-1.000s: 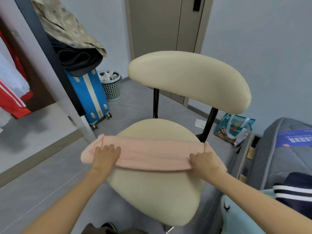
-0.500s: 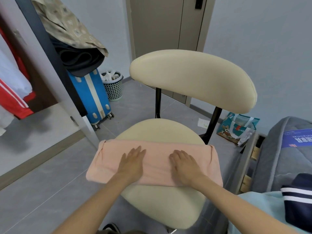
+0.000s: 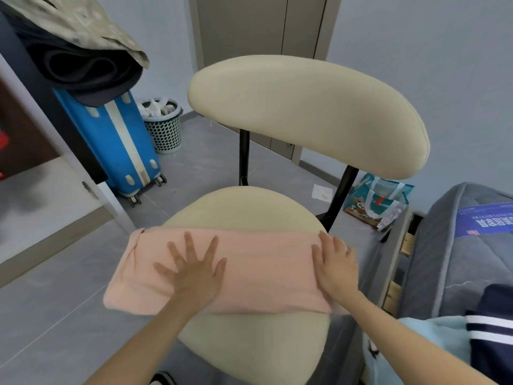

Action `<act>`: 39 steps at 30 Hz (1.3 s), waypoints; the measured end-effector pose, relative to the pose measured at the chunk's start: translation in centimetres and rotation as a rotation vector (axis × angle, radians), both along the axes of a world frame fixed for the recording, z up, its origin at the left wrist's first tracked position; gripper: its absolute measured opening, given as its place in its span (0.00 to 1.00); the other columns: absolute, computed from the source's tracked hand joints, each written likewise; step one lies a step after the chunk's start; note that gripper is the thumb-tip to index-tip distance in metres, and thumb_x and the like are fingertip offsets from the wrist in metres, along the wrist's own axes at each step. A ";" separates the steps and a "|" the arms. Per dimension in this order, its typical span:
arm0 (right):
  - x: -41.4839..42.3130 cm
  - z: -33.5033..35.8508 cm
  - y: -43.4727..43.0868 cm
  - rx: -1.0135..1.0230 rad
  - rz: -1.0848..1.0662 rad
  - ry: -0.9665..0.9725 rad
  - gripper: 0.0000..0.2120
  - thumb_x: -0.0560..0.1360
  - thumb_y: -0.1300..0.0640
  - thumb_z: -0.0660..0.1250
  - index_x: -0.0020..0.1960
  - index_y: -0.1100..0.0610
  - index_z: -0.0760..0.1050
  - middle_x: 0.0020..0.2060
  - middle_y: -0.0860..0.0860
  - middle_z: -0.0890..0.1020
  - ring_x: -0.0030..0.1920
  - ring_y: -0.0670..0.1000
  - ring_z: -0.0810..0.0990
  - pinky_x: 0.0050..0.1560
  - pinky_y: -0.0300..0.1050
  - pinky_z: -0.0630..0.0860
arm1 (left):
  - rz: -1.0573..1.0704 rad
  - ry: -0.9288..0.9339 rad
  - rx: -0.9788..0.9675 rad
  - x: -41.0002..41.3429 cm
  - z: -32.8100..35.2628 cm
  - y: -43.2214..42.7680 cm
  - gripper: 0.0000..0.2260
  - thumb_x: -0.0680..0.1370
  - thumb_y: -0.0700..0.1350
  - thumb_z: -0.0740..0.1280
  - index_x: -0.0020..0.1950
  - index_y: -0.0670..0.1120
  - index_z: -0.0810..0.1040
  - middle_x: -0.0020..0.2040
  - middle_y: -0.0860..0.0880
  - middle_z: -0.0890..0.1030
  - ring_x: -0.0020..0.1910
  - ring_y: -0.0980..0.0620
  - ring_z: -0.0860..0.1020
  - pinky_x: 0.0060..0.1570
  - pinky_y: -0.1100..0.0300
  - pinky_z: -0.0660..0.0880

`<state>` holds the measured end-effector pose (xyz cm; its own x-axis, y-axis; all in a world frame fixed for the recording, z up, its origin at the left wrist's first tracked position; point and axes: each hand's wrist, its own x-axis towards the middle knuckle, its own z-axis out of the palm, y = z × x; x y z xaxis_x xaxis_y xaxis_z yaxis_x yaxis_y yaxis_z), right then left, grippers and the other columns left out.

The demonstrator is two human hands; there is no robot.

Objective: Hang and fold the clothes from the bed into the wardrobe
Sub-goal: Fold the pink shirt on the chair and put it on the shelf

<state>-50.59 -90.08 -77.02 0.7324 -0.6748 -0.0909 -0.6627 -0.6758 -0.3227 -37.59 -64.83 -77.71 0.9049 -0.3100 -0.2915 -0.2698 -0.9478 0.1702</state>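
Where the grey floor (image 3: 55, 315) meets the pale wall, a closed door (image 3: 249, 29) stands behind everything; bed (image 3: 449, 259) runs along the right edge, grey quilted mattress; cream chair (image 3: 305, 107) sits centre frame, curved backrest on black posts, round seat below; wardrobe's dark side panel (image 3: 72, 134) cuts the top-left corner, with something red just visible past it at the frame edge.

Blue suitcase (image 3: 119, 145) stands upright just beside that panel, with a dark garment (image 3: 83, 70) and a beige patterned cloth (image 3: 83, 26) piled on top.

Task item: pink cloth (image 3: 261, 268), folded into a long band, lies across the chair seat; its left end overhangs the seat edge, right end reaches the seat's right rim.

On the bed's near corner: light-blue garment (image 3: 433, 337), with a navy garment (image 3: 494, 304) with white stripes on top of it.

Mesh waste basket (image 3: 165, 132) sits in the corner right of the suitcase; printed bag (image 3: 374, 204) on the floor between chair post and bed.

Hands: left hand (image 3: 191, 270) flat on the cloth's left-middle, fingers straight and spread; right hand (image 3: 336, 262) flat on the cloth's right end, fingers straight and together; neither grips anything.

Paper scrap (image 3: 322, 191) on the floor behind the seat.
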 end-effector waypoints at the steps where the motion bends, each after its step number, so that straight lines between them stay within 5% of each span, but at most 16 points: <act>1: -0.2 0.0 -0.8 0.036 -0.100 -0.086 0.23 0.83 0.46 0.47 0.75 0.52 0.60 0.73 0.56 0.66 0.70 0.62 0.63 0.69 0.57 0.61 | -0.024 -0.024 -0.016 -0.3 0.1 -0.8 0.24 0.79 0.65 0.41 0.74 0.69 0.37 0.76 0.49 0.30 0.73 0.35 0.31 0.64 0.26 0.35; 6: 0.4 0.6 -4.7 0.467 -0.424 -0.230 0.21 0.82 0.49 0.55 0.70 0.60 0.68 0.66 0.58 0.74 0.65 0.59 0.73 0.66 0.54 0.68 | -0.212 -0.057 -0.060 -2.1 0.6 -6.2 0.24 0.79 0.65 0.43 0.74 0.69 0.39 0.76 0.54 0.30 0.74 0.37 0.31 0.63 0.26 0.35; 12: 1.8 1.5 -6.4 0.591 -0.485 -0.164 0.19 0.78 0.52 0.64 0.52 0.70 0.77 0.51 0.65 0.81 0.43 0.57 0.76 0.56 0.53 0.74 | -0.258 0.003 0.052 -3.5 -0.6 -8.1 0.27 0.77 0.69 0.42 0.73 0.69 0.35 0.76 0.55 0.30 0.73 0.35 0.31 0.63 0.25 0.37; 15: 2.1 2.3 -7.4 0.731 -0.646 -0.307 0.15 0.75 0.50 0.67 0.41 0.63 0.74 0.44 0.59 0.79 0.42 0.55 0.74 0.51 0.52 0.74 | -0.249 0.005 0.043 -3.4 -1.1 -7.9 0.27 0.76 0.70 0.41 0.72 0.70 0.34 0.76 0.56 0.30 0.74 0.36 0.30 0.63 0.26 0.36; 19: 1.9 2.8 -8.4 1.194 -0.882 -0.513 0.21 0.75 0.52 0.68 0.64 0.60 0.71 0.58 0.58 0.78 0.60 0.59 0.76 0.62 0.54 0.73 | -0.237 0.021 0.036 -3.3 -1.1 -8.1 0.26 0.76 0.71 0.41 0.71 0.71 0.34 0.76 0.58 0.30 0.74 0.37 0.30 0.63 0.26 0.35; 22: 1.3 1.9 -7.7 0.978 -0.886 -0.418 0.20 0.77 0.57 0.66 0.66 0.63 0.69 0.58 0.57 0.75 0.59 0.60 0.74 0.61 0.52 0.70 | -0.251 0.055 0.025 -3.2 -0.7 -8.2 0.27 0.76 0.70 0.43 0.73 0.71 0.37 0.76 0.58 0.31 0.74 0.37 0.31 0.63 0.26 0.35; 26: 1.1 2.0 -5.4 0.393 -0.515 -0.196 0.16 0.80 0.57 0.60 0.67 0.55 0.71 0.65 0.57 0.73 0.67 0.59 0.66 0.67 0.53 0.64 | -0.307 0.110 -0.026 -2.7 0.8 -7.4 0.26 0.79 0.65 0.50 0.76 0.67 0.46 0.78 0.58 0.38 0.77 0.40 0.37 0.67 0.30 0.40; 28: 1.3 2.4 -3.9 0.175 -0.315 -0.218 0.16 0.79 0.57 0.60 0.66 0.52 0.72 0.65 0.55 0.72 0.67 0.57 0.65 0.67 0.52 0.61 | -0.302 0.033 -0.133 -2.3 1.6 -6.2 0.23 0.81 0.58 0.54 0.77 0.61 0.56 0.79 0.55 0.48 0.78 0.46 0.49 0.72 0.39 0.49; 30: 1.7 2.9 -1.8 0.125 -0.115 -0.287 0.15 0.79 0.60 0.60 0.64 0.53 0.73 0.65 0.53 0.72 0.65 0.55 0.66 0.65 0.51 0.63 | -0.252 -0.118 -0.273 -1.6 2.3 -4.3 0.19 0.81 0.52 0.57 0.73 0.55 0.66 0.75 0.50 0.63 0.73 0.49 0.62 0.68 0.52 0.60; 32: 2.6 3.0 1.0 0.112 0.067 -0.287 0.14 0.78 0.61 0.59 0.63 0.54 0.74 0.64 0.52 0.73 0.64 0.55 0.67 0.62 0.50 0.64 | -0.157 -0.241 -0.338 -0.3 3.1 -2.1 0.17 0.80 0.47 0.59 0.69 0.53 0.72 0.69 0.50 0.70 0.67 0.48 0.67 0.62 0.55 0.63; 36: 5.0 3.0 7.6 0.082 0.393 -0.271 0.16 0.78 0.58 0.60 0.64 0.53 0.74 0.64 0.48 0.73 0.63 0.53 0.68 0.61 0.45 0.65 | 0.053 -0.326 -0.235 2.9 4.2 2.7 0.16 0.79 0.47 0.59 0.67 0.54 0.72 0.69 0.50 0.68 0.67 0.45 0.63 0.63 0.50 0.58; 39: 6.8 2.3 11.9 0.085 0.591 -0.143 0.21 0.80 0.54 0.57 0.73 0.52 0.65 0.73 0.51 0.65 0.72 0.52 0.61 0.70 0.43 0.58 | 0.113 -0.256 -0.102 5.7 4.3 6.1 0.18 0.81 0.49 0.57 0.71 0.55 0.67 0.74 0.49 0.62 0.70 0.42 0.59 0.66 0.48 0.59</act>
